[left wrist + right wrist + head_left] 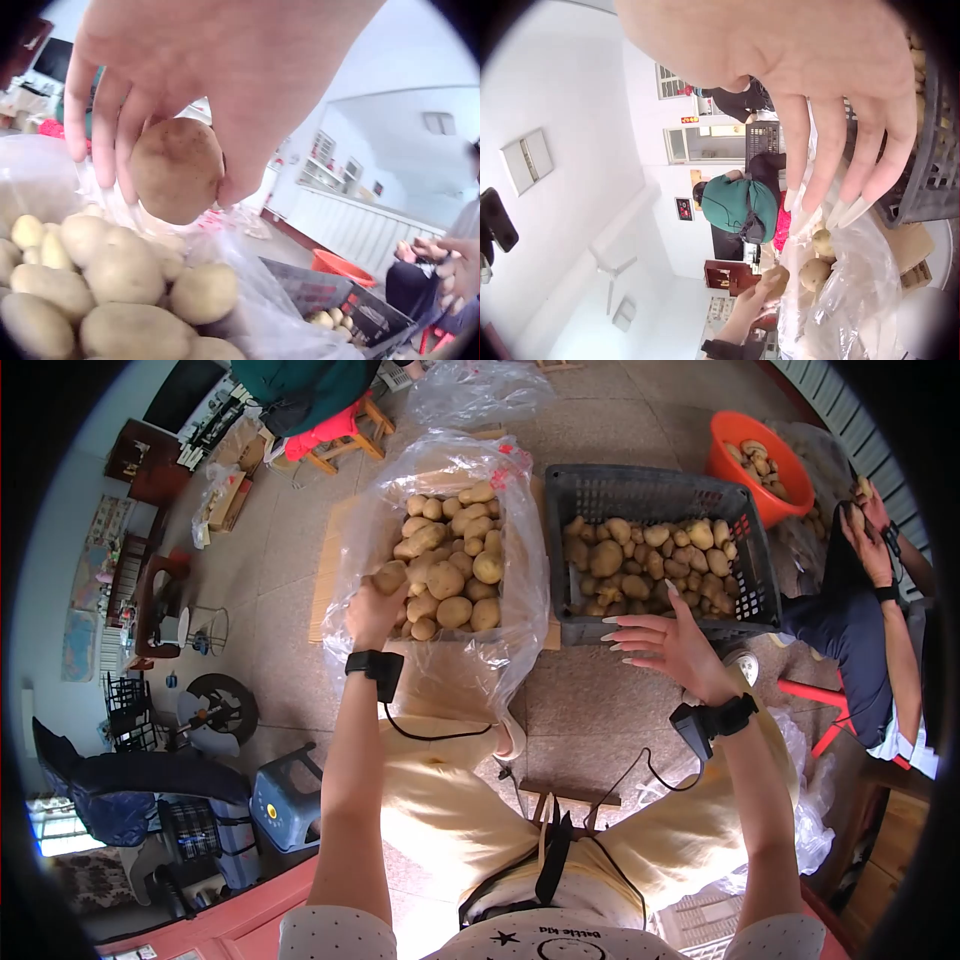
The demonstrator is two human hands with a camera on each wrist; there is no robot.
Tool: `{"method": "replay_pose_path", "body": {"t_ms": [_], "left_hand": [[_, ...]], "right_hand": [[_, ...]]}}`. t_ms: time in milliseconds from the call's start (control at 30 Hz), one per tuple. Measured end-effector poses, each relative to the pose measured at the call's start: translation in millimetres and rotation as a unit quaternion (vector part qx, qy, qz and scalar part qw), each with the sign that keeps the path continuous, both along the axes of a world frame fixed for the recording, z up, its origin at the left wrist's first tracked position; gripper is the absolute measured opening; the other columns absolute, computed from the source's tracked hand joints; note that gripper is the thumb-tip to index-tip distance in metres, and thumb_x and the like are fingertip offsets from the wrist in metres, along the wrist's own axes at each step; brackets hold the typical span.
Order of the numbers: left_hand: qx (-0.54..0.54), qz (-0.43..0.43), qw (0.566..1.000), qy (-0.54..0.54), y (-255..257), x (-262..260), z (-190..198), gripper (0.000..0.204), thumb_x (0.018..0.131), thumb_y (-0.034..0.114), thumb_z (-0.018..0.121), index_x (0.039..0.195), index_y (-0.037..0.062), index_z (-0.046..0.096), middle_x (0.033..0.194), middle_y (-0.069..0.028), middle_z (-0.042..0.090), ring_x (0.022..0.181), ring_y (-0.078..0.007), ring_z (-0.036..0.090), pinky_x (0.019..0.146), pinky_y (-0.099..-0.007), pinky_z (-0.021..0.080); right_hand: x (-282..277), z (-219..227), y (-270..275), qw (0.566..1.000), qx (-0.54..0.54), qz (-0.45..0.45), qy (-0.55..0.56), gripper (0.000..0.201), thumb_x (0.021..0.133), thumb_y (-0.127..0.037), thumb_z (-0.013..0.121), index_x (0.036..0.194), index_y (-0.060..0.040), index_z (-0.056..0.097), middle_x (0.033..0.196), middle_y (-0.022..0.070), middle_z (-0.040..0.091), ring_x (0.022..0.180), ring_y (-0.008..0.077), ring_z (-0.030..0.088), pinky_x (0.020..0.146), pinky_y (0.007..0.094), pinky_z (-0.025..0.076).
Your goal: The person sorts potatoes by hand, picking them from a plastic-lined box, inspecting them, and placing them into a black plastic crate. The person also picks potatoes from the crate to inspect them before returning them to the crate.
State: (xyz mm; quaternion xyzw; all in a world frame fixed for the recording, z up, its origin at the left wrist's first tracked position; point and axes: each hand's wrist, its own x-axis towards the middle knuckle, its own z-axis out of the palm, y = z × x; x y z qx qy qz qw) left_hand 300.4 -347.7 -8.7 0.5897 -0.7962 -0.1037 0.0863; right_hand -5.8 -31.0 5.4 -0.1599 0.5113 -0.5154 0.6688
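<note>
My left hand (374, 612) pinches a potato (177, 171) between thumb and fingers. It holds the potato over the left side of a box lined with a clear plastic bag (523, 585), above a heap of potatoes (124, 274). To the right stands a black plastic crate (640, 478), part filled with smaller potatoes (655, 565). Over the crate's near rim hangs my right hand (680, 648), fingers extended and nothing in its grasp. In the right wrist view those long-nailed fingers (829, 150) spread apart beside the crate.
An orange tub (760, 460) holding more potatoes stands beyond the crate. At the right, another person's hands (868, 535) are near it. A red stool (820, 710) is beside that person. Left lie a blue stool (290, 795) and a wheel (222, 705).
</note>
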Motion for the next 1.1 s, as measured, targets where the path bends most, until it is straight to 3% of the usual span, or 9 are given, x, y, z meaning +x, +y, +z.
{"method": "replay_pose_path", "body": {"t_ms": [33,133,267,333,567,633,733,833,1100], "left_hand": [[-0.010,0.050,0.998,-0.036,-4.1,9.9,-1.4,0.073,0.070,0.058,0.070,0.116,0.0029,0.056,0.103,-0.0228,0.066,0.098,-0.0388,0.063,0.083,-0.0444,0.051],[0.013,0.071,0.994,-0.077,-11.7,31.7,-14.3,0.075,0.070,0.056,0.071,0.120,0.0033,0.054,0.110,-0.0209,0.065,0.106,-0.0377,0.060,0.090,-0.0455,0.047],[0.064,0.040,0.983,-0.169,-22.7,57.8,-45.2,0.071,0.069,0.052,0.074,0.123,0.0089,0.055,0.118,-0.0165,0.062,0.118,-0.0341,0.053,0.097,-0.0488,0.042],[0.089,0.016,0.969,-0.229,-22.4,59.2,-46.9,0.067,0.068,0.047,0.077,0.125,0.0183,0.056,0.125,-0.0105,0.059,0.125,-0.0324,0.046,0.100,-0.0530,0.038],[0.094,-0.003,0.960,-0.265,-19.8,52.2,-29.6,0.075,0.066,0.046,0.080,0.131,0.0196,0.054,0.129,-0.0108,0.057,0.120,-0.0332,0.053,0.102,-0.0490,0.040],[0.133,-0.047,0.973,-0.180,-30.7,62.5,-36.7,0.071,0.067,0.046,0.078,0.128,0.0174,0.058,0.125,-0.0137,0.060,0.115,-0.0324,0.057,0.099,-0.0428,0.043],[0.165,-0.088,0.979,-0.076,-36.2,66.5,-47.8,0.064,0.068,0.044,0.078,0.124,0.0216,0.061,0.122,-0.0131,0.062,0.116,-0.0318,0.055,0.097,-0.0458,0.043],[0.134,-0.061,0.981,-0.123,-36.4,61.0,-53.3,0.062,0.068,0.043,0.078,0.122,0.0172,0.062,0.120,-0.0140,0.063,0.110,-0.0309,0.059,0.095,-0.0409,0.046],[0.106,-0.021,0.975,-0.192,-31.0,49.1,-56.1,0.068,0.068,0.050,0.073,0.126,0.0177,0.059,0.120,-0.0129,0.063,0.112,-0.0311,0.059,0.096,-0.0435,0.046]], "right_hand": [[1.3,1.0,-0.5,1.000,0.008,0.001,0.008,0.082,0.094,-0.067,0.015,0.123,-0.0043,0.058,0.116,0.0078,0.064,0.104,0.0165,0.054,0.098,0.0336,0.038],[4.2,5.8,-3.2,1.000,0.019,0.002,0.024,0.081,0.094,-0.067,0.016,0.123,-0.0047,0.059,0.114,0.0078,0.064,0.104,0.0163,0.054,0.098,0.0333,0.038],[5.5,7.1,-5.3,0.999,0.011,-0.010,0.032,0.081,0.094,-0.068,0.017,0.122,-0.0050,0.060,0.113,0.0077,0.064,0.102,0.0160,0.054,0.097,0.0333,0.039],[4.1,8.1,-6.2,0.999,0.008,-0.009,0.030,0.081,0.094,-0.068,0.017,0.122,-0.0048,0.060,0.113,0.0076,0.064,0.102,0.0159,0.054,0.096,0.0333,0.039],[1.9,6.9,-6.8,0.999,0.014,-0.025,0.033,0.080,0.094,-0.066,0.016,0.121,-0.0041,0.060,0.111,0.0066,0.064,0.100,0.0154,0.054,0.096,0.0325,0.040],[1.4,8.0,-6.5,0.999,0.018,-0.026,0.042,0.080,0.095,-0.066,0.016,0.121,-0.0043,0.060,0.110,0.0065,0.064,0.100,0.0153,0.053,0.095,0.0325,0.040],[-0.2,5.2,-5.5,0.998,0.016,-0.028,0.048,0.080,0.095,-0.066,0.016,0.121,-0.0048,0.061,0.110,0.0065,0.065,0.100,0.0155,0.053,0.096,0.0328,0.040],[-0.6,5.3,-5.5,0.998,0.013,-0.026,0.054,0.080,0.094,-0.066,0.016,0.120,-0.0053,0.061,0.110,0.0066,0.065,0.101,0.0159,0.053,0.096,0.0332,0.040],[-0.7,10.6,-4.2,0.996,0.015,-0.023,0.082,0.080,0.094,-0.066,0.016,0.121,-0.0061,0.061,0.111,0.0071,0.065,0.101,0.0163,0.053,0.096,0.0332,0.039]]}}
